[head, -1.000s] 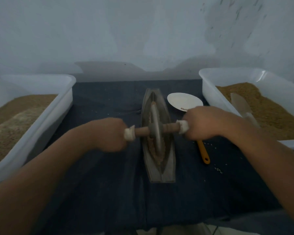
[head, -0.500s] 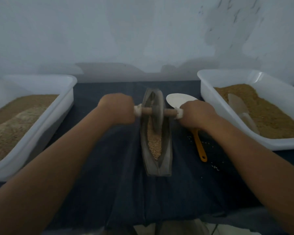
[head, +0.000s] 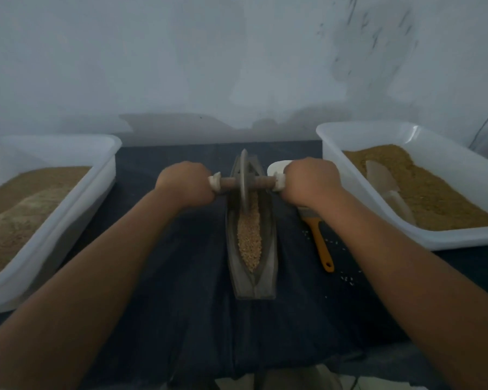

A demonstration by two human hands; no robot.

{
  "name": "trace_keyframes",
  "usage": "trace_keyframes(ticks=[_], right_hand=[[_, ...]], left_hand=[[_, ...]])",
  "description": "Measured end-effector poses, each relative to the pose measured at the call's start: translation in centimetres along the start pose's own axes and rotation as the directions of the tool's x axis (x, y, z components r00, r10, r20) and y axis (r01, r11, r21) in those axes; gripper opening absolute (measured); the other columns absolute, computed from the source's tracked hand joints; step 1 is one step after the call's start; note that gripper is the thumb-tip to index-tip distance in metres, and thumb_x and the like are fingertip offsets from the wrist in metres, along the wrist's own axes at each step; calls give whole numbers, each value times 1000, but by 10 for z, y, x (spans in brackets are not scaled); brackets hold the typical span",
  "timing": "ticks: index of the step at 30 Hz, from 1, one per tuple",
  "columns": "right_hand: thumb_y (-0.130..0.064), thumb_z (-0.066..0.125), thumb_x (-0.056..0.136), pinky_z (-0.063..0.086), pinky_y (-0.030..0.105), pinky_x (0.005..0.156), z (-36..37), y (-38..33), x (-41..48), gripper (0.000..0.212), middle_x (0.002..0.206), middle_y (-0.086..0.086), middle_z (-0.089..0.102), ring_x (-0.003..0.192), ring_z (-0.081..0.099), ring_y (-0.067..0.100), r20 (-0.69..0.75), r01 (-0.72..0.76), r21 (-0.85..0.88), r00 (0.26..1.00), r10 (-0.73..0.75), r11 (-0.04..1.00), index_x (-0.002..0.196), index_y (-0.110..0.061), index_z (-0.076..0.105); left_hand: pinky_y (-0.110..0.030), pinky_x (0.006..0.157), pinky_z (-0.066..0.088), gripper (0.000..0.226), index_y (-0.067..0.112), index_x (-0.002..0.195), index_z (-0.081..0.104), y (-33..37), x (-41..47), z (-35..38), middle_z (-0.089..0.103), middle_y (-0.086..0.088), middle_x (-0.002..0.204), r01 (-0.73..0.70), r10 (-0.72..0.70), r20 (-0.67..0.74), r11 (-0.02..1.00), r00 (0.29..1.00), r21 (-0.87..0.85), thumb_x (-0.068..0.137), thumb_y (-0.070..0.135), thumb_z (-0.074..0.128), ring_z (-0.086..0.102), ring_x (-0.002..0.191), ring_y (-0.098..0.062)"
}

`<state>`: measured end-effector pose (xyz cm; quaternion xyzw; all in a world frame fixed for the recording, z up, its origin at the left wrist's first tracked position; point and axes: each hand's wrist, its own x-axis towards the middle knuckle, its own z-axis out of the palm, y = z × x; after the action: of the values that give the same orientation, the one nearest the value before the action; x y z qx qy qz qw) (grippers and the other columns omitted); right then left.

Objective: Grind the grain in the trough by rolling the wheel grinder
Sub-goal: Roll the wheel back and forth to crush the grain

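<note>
Left tub point(head: 68, 220) and right tub point(head: 462, 237) of brown meal, orange-handled brush point(head: 321, 244) on dark cloth point(head: 181, 305).

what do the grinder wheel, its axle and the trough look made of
Wheel: probably cast metal, dull grey, thin hard edge. Axle: likely wood, matte brown and round. Trough: dark grey and matte, cast metal or stone; the dim light leaves it open.

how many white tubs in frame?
2. The left tub sits left of the trough, the right tub right of it. The frame edge cuts both; none looks hidden.
</note>
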<state>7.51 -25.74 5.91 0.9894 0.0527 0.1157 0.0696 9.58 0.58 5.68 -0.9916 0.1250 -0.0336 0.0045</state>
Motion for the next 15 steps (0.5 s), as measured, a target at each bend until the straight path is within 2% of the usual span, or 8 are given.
trace_keyframes(ticks=[2,4,5,7,9,11,13,15], right_hand=[[-42,64,87,51,33,62,-9,6,-19,19,71,-5,64,64,60,12,167,54,80,984,-67,995,74,-28,62],[-49,65,78,48,29,55,-18,14,-47,21,63,-5,68,55,63,5,427,70,200,892,-151,977,74,-28,66],[-51,64,72,46,28,52,-22,17,-63,24,60,-8,68,51,62,3,511,64,247,839,-187,967,71,-27,67],[-53,62,68,45,27,49,-20,21,-78,27,60,-14,67,49,61,3,548,64,275,810,-211,959,68,-27,67],[-54,61,75,50,29,52,-11,19,-70,28,61,-8,66,54,63,6,462,65,228,871,-167,971,69,-27,65],[-51,57,89,55,36,62,3,13,-46,31,69,-5,66,64,64,12,245,67,123,965,-95,990,71,-26,60],[-42,57,94,48,35,59,12,8,-17,31,69,-6,61,61,56,15,-5,40,70,999,-39,997,67,-27,50],[-39,64,89,38,29,52,12,6,6,34,61,-8,51,54,47,12,-101,31,12,994,-30,999,63,-29,44]], left_hand=[[-34,68,55,28,25,70,59,-5,-27,4,62,7,75,-64,66,76,998,995,-29,85,49,62,61,69,-17],[-31,61,54,22,28,70,61,-12,-64,8,64,11,70,-132,136,140,991,981,-36,80,47,62,60,65,-9],[-29,56,50,22,30,69,60,-15,-81,8,62,12,66,-167,170,136,985,976,-32,77,50,59,58,61,-6],[-26,49,41,24,31,66,58,-17,-95,10,58,12,60,-208,209,98,978,973,-16,70,54,52,56,56,-3],[-28,54,43,27,28,66,57,-12,-81,6,56,11,61,-207,203,101,978,974,30,70,54,49,60,61,-11],[-32,62,51,30,24,67,57,-5,-49,0,56,10,67,-150,146,79,987,986,51,75,52,53,61,65,-18],[-36,68,56,35,22,70,58,-3,-14,-6,59,6,73,-46,45,36,999,998,24,81,55,58,59,67,-20],[-36,69,54,44,22,72,58,-2,6,-5,58,4,76,23,-23,-2,1000,1000,-1,80,65,59,59,71,-24]])
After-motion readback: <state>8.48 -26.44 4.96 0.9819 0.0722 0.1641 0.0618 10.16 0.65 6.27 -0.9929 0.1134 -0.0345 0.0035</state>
